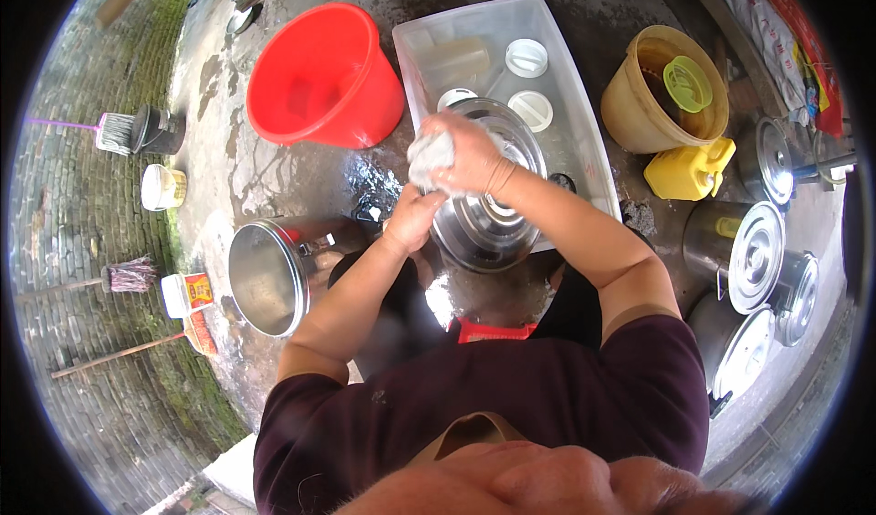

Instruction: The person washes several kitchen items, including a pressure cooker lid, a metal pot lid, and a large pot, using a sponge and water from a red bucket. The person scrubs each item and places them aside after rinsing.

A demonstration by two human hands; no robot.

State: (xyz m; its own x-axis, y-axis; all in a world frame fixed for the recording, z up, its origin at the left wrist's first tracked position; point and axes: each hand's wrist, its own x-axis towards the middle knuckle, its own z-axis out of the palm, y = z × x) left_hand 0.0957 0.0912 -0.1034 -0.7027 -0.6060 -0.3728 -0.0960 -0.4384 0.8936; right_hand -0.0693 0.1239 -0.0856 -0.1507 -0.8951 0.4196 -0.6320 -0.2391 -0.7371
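Observation:
A round, shiny metal lid (pixel 482 234) is tilted over the near left part of a clear plastic tub (pixel 578 111). My left hand (pixel 414 219) grips the left edge of this lid. Bunched in my right hand (pixel 472 156) is a wet whitish cloth (pixel 432 156), held at the lid's upper left edge. Inside the tub, beyond the lid, lie a white round cap (pixel 526 58), another white round cap (pixel 530 110) and a translucent container (pixel 455 60). Part of the lid is hidden behind my right hand and forearm.
A red bucket (pixel 321 77) stands beyond my left hand, and an open steel pot (pixel 270 279) lies nearer on the left. At right are a tan bucket (pixel 616 97), a yellow jerrycan (pixel 684 173) and several lidded metal pots (pixel 712 234). The concrete floor (pixel 253 173) is wet.

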